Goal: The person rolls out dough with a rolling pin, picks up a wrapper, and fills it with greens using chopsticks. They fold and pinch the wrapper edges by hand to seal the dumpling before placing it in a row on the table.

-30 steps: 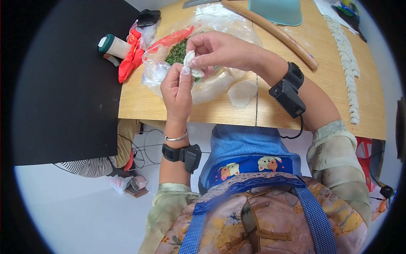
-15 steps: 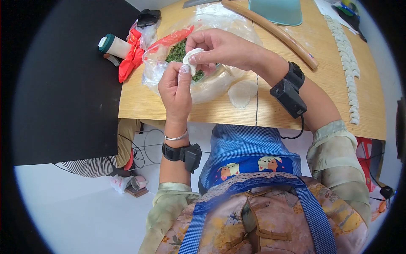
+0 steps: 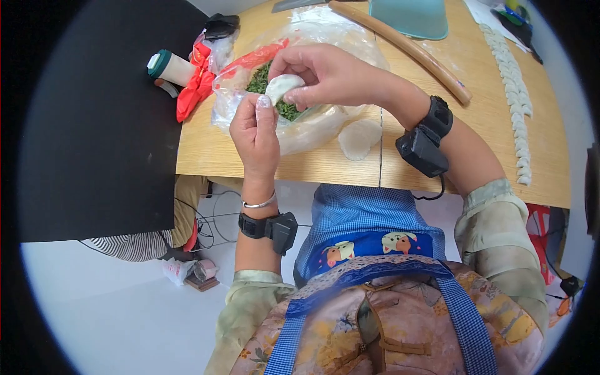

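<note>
A white half-moon dumpling [image 3: 285, 86] is held up between my two hands. My left hand [image 3: 255, 134] pinches its lower left end, with the thumb on top and floury. My right hand [image 3: 325, 74] curves over from the other side, thumb and fingers at the dumpling's right and upper edges. Below it, chopped green filling [image 3: 289, 111] shows among crumpled clear plastic [image 3: 309, 134]; part of the filling is hidden by my hands. One flat round dough wrapper [image 3: 360, 139] lies on the table near the front edge.
A long wooden rolling pin [image 3: 406, 53] slants across the table [image 3: 462, 144]. Overlapping dumplings [image 3: 514, 100] form a line at the right. A teal tray [image 3: 409, 19] sits at the back. A green-lidded cup [image 3: 178, 69] and red bag [image 3: 195, 90] are at the left.
The dumpling has turned so its half-moon side now shows more fully. My right hand has shifted its fingers along the edge; my left hand has moved slightly left.
</note>
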Demonstrator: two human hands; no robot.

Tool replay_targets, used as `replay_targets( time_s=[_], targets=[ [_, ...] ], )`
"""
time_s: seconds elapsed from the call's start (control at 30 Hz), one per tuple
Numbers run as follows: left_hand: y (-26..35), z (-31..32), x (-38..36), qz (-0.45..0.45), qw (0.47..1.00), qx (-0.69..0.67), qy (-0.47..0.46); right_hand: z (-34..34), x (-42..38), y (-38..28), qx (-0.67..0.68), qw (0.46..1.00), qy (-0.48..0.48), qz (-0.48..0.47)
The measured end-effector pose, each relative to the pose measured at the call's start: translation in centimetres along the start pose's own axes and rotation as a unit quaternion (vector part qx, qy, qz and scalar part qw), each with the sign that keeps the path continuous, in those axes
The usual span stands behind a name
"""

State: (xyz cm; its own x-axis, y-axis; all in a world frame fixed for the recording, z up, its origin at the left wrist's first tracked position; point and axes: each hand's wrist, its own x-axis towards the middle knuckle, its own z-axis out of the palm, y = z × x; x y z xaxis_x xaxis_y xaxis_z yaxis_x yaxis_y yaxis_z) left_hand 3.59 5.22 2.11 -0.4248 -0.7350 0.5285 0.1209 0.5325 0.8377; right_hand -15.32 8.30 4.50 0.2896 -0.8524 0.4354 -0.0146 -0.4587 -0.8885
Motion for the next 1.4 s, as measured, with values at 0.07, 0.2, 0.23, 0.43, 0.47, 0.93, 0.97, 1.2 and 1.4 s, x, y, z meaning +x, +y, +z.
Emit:
replay_targets(
  time_s=[0.07,0.2,0.23,0.43,0.47,0.93,0.97,1.2,1.4],
  targets=[
    [-0.1,-0.1,0.1,0.016,1.0,0.01,0.003,0.3,0.1,-0.1,-0.137,0.989,0.024,-0.058],
    [-0.2,-0.3,0.1,0.009,1.0,-0.007,0.015,0.5,-0.5,-1.1,-0.251,0.965,0.05,-0.047],
    [-0.2,-0.4,0.0,0.005,1.0,-0.011,0.008,0.6,-0.4,-1.0,-0.272,0.957,0.07,-0.077],
    [0.4,0.6,0.2,-0.031,0.996,-0.078,0.034,0.7,-0.4,-0.8,-0.333,0.932,0.084,-0.117],
    [0.6,0.8,0.2,-0.035,0.993,-0.097,0.054,0.7,-0.4,-0.7,-0.339,0.931,0.081,-0.111],
    [-0.2,1.0,0.1,0.045,0.998,0.016,0.046,1.4,-0.6,-0.4,-0.402,0.893,0.126,-0.155],
    [-0.2,1.1,0.1,0.071,0.995,0.052,0.054,1.5,-0.6,-0.5,-0.399,0.893,0.137,-0.158],
    [0.1,1.2,-0.2,0.056,0.996,0.041,0.062,1.5,-0.4,-0.5,-0.365,0.908,0.136,-0.152],
    [-0.2,1.6,-0.3,0.068,0.993,0.063,0.078,1.5,-0.4,-0.4,-0.401,0.893,0.136,-0.152]
  ],
)
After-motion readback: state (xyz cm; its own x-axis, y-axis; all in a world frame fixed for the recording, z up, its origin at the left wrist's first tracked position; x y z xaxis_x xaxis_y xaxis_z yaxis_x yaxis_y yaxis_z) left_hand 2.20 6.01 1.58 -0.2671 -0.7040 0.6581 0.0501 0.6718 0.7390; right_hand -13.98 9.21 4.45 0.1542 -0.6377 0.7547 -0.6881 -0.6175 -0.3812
